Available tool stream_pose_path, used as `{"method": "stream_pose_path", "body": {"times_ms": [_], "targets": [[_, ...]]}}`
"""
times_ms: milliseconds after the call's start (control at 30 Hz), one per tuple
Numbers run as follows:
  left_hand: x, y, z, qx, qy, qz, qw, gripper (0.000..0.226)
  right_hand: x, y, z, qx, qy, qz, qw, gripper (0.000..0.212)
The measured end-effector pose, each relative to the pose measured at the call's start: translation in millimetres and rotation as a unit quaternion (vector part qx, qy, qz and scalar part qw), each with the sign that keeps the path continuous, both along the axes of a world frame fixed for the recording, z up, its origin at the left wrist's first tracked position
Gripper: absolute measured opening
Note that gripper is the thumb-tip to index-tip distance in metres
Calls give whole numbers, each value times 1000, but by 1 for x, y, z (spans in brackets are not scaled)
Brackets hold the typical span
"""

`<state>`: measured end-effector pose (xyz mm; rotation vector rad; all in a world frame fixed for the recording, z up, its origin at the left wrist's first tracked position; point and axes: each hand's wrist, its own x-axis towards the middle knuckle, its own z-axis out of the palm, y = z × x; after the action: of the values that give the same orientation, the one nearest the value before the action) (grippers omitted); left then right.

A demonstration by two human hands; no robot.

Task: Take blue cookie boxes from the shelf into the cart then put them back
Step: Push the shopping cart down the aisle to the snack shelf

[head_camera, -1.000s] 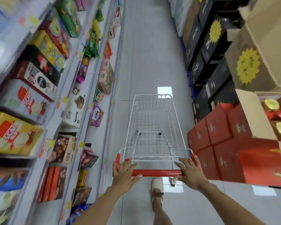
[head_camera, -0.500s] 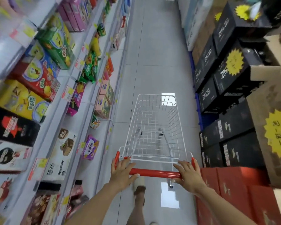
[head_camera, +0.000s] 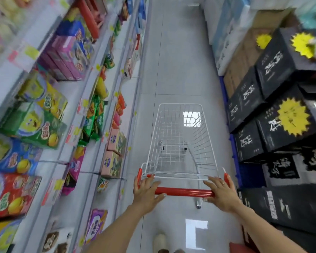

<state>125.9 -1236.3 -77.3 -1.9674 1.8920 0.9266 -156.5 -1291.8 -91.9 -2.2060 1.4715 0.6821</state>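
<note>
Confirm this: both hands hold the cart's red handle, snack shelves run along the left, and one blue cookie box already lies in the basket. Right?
Not quite. The head view shows the basket holds nothing, only bare wire with floor behind it. The rest stands: the left hand and right hand hold the red handle, and snack shelves run along the left.

- You are in a supermarket aisle: shelves point(head_camera: 49, 157) on the left hold snack boxes point(head_camera: 31, 125), with price tags point(head_camera: 31, 52) along their edges.
- A wire shopping cart point(head_camera: 179, 143) stands on the tiled floor point(head_camera: 179, 52).
- Stacked black cartons point(head_camera: 254, 110) with yellow starburst stickers point(head_camera: 292, 115) line the right.
</note>
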Motion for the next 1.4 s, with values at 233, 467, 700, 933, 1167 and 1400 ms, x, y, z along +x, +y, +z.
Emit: {"method": "stream_pose_path", "body": {"times_ms": [233, 467, 700, 933, 1167, 1400], "targets": [[15, -145, -4, -34, -21, 4, 999, 60, 20, -150, 6, -28, -22, 1, 999, 68], [44, -310, -8, -44, -14, 17, 999, 104, 48, -320, 10, -17, -37, -3, 999, 70], [73, -447, -13, -70, -2, 33, 997, 129, 71, -459, 5, -28, -63, 7, 998, 85], [99, -568, -3, -50, -8, 19, 999, 133, 95, -578, -6, -34, -89, 13, 995, 139], [126, -679, -4, -42, -4, 9, 999, 128, 123, -687, -1, -16, -74, 13, 997, 135], [143, -763, 4, -9, -16, 15, 1000, 67, 142, -769, 1, -8, -56, 5, 998, 136]]}}
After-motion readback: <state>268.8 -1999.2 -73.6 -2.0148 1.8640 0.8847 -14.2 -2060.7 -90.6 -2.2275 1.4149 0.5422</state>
